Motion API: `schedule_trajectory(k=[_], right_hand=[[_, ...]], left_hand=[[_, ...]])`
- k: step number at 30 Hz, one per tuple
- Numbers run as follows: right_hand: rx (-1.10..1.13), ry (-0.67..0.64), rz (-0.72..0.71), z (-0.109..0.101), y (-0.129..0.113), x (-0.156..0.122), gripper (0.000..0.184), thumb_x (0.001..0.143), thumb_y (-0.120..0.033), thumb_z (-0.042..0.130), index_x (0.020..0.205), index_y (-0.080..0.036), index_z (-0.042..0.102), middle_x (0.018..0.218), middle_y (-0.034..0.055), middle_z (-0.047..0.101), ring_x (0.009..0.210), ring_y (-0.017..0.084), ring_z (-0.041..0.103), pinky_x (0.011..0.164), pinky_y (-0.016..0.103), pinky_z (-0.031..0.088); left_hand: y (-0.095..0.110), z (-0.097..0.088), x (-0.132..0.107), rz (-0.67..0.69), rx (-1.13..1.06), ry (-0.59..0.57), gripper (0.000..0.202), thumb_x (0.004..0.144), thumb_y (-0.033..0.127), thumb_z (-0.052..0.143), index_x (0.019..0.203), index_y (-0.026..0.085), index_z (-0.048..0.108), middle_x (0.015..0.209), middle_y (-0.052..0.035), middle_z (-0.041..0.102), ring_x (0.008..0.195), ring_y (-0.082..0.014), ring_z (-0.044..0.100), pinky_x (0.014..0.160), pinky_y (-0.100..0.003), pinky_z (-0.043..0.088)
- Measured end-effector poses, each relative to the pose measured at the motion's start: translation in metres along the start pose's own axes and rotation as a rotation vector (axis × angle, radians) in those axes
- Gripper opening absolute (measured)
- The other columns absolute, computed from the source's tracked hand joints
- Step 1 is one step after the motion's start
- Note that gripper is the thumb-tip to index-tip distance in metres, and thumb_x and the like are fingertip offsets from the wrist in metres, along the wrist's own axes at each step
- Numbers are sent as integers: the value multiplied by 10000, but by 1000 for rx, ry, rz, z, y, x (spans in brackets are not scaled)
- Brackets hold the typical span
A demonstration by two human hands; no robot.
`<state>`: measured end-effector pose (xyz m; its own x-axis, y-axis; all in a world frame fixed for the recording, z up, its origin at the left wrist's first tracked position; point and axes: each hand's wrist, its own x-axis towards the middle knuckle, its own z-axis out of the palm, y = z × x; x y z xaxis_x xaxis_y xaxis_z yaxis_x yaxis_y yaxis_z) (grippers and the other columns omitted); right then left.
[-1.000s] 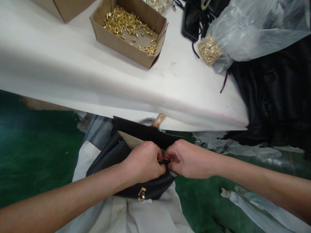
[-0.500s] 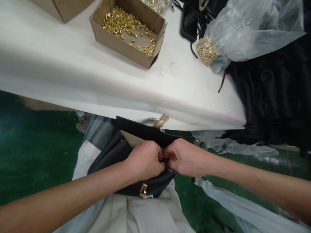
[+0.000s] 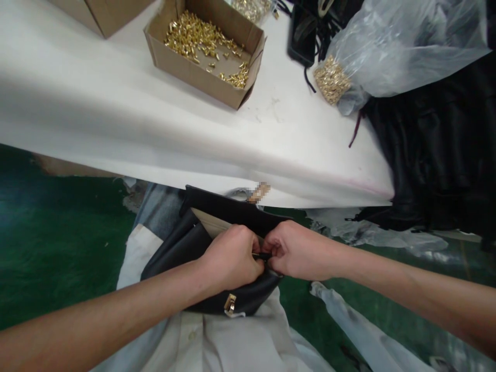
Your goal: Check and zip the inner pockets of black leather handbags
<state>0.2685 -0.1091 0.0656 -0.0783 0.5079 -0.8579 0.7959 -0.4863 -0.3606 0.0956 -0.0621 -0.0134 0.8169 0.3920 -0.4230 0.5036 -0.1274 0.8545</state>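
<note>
A black handbag [image 3: 174, 248] with a beige lining and a raised flap rests on my lap. Its gold clasp [image 3: 230, 304] shows on the front panel, nearest my body. My left hand [image 3: 234, 256] is closed in a pinch at the bag's opening. Opposite it, almost touching, my right hand [image 3: 290, 250] pinches the same spot with its fingers curled. Between the fingertips shows a small dark piece [image 3: 262, 256] with a glint of metal, perhaps part of a zipper. The fingers largely hide it.
Beyond the bag stands a white-covered table [image 3: 217, 139]. On it are a cardboard box [image 3: 197, 77] of small gold fittings, a clear bag of gold pieces [image 3: 331, 80], a black phone-like device [image 3: 301, 36] and black leather goods [image 3: 442, 139]. Plastic sheeting [image 3: 380, 232] hangs below the edge.
Both hands keep their pinch at the bag's opening with hardly any motion. The view has shifted very slightly.
</note>
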Motion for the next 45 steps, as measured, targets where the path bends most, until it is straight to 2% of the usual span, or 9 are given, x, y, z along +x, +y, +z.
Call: schedule_trajectory(k=[3, 7, 10, 17, 21, 25, 35, 40, 45], right_hand=[[24, 9, -19, 1, 1, 1, 97, 675, -113, 598, 657, -200, 638, 573, -68, 523, 577, 113, 476, 495, 260, 292], [-4, 33, -37, 4, 4, 2, 94, 660, -109, 585, 633, -199, 583, 572, -76, 410, 587, 109, 402, 503, 278, 267], [-26, 32, -47, 5, 5, 1, 93, 661, -106, 582, 645, -197, 571, 599, -73, 387, 597, 109, 372, 510, 288, 255], [-51, 42, -101, 7, 6, -1, 102, 645, -81, 575, 647, -182, 582, 614, -63, 422, 603, 105, 397, 524, 285, 255], [-80, 34, -86, 3, 4, -1, 86, 674, -103, 600, 664, -187, 619, 590, -68, 446, 589, 107, 413, 508, 271, 273], [-54, 3, -41, -2, 4, -1, 71, 694, -127, 623, 680, -191, 651, 585, -60, 533, 590, 115, 484, 497, 255, 314], [-24, 49, -45, 2, 10, -2, 87, 715, -150, 616, 718, -183, 696, 585, -63, 489, 580, 105, 405, 481, 250, 289], [-57, 39, -20, 1, 5, -5, 109, 706, -131, 618, 733, -183, 709, 582, -64, 500, 577, 108, 430, 480, 259, 277], [-97, 15, -62, -1, 3, -7, 80, 703, -131, 609, 678, -202, 636, 563, -69, 460, 562, 110, 400, 474, 265, 281]], left_hand=[[-1, 2, 1, 5, 9, 17, 113, 774, 248, 706, 678, 209, 751, 692, -58, 753, 699, -223, 680, 594, -321, 360], [0, 3, 3, -7, 68, 25, 110, 766, 263, 716, 669, 216, 739, 705, -70, 761, 677, -224, 681, 588, -336, 340], [4, -1, 3, -13, 111, 11, 105, 766, 263, 712, 678, 218, 748, 707, -88, 759, 666, -237, 684, 584, -343, 334], [19, -9, -2, -33, 301, -29, 176, 820, 345, 698, 742, 207, 774, 832, -178, 802, 823, -363, 773, 626, -372, 415], [13, -5, 0, -23, 201, -27, 146, 786, 305, 692, 669, 222, 719, 744, -114, 774, 723, -285, 724, 591, -354, 339], [6, 0, 2, -24, 118, -7, 170, 773, 299, 687, 621, 222, 675, 645, -60, 707, 631, -213, 640, 573, -341, 297], [1, -2, 6, -30, 12, -52, 163, 737, 270, 688, 586, 222, 649, 539, 19, 542, 600, -168, 511, 542, -323, 290], [-2, -5, 7, -8, -21, -124, 222, 770, 327, 710, 585, 210, 674, 558, 21, 557, 611, -161, 517, 535, -313, 303], [0, -5, 3, 2, -38, -93, 179, 763, 291, 709, 607, 203, 700, 559, 11, 561, 627, -170, 515, 548, -316, 289]])
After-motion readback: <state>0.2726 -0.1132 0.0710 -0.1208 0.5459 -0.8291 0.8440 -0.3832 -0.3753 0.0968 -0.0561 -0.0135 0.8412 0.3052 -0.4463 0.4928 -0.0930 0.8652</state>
